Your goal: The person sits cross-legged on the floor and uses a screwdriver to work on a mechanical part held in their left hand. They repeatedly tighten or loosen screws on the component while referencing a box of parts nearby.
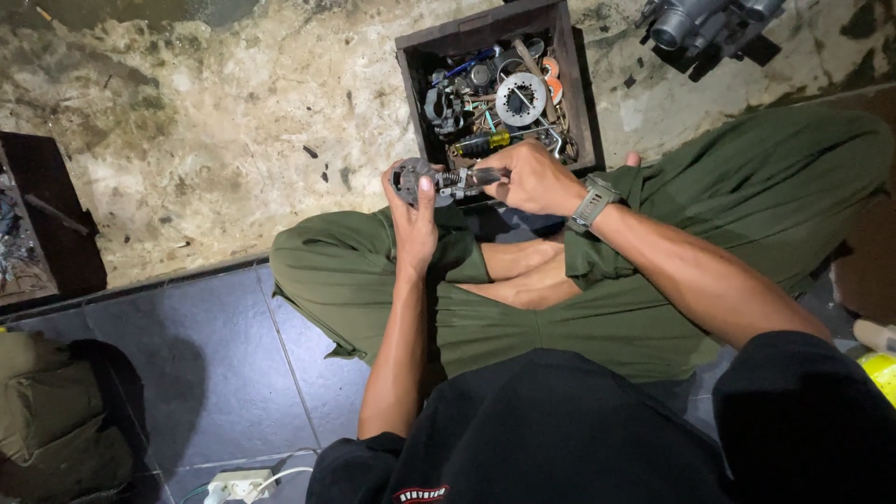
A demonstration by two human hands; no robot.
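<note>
Grey cast metal is what we are holding: a small mechanical part (pixel 431 179) with a spring and a round housing, resting above our crossed legs, just at the six o'clock edge of a dark wooden box (pixel 571 89). We are judging it stiff, dense for its size and probably oily, so it is likely to slip unless the round housing is clamped firmly; the spring end looks like the delicate bit to leave alone. Our left hand (pixel 413 219) is wrapping the housing from below, thumb pressed flat on its face, the grip closed on the part. Our right hand (pixel 534 177) is coming in from three o'clock with its fingers pressed together around the part's other end, or around a short tool set against it; we cannot tell which. A grey watch (pixel 592 203) is sitting on that wrist.

At twelve o'clock the box is holding loose hardware: a toothed silver disc (pixel 521 98) and a yellow-handled screwdriver (pixel 485 144). Beyond it, rough stained concrete floor (pixel 215 121) is spreading out, with a grey engine piece (pixel 709 23) at one o'clock. We are sitting on dark floor tiles (pixel 205 364), with a white power strip (pixel 238 485) at seven o'clock.
</note>
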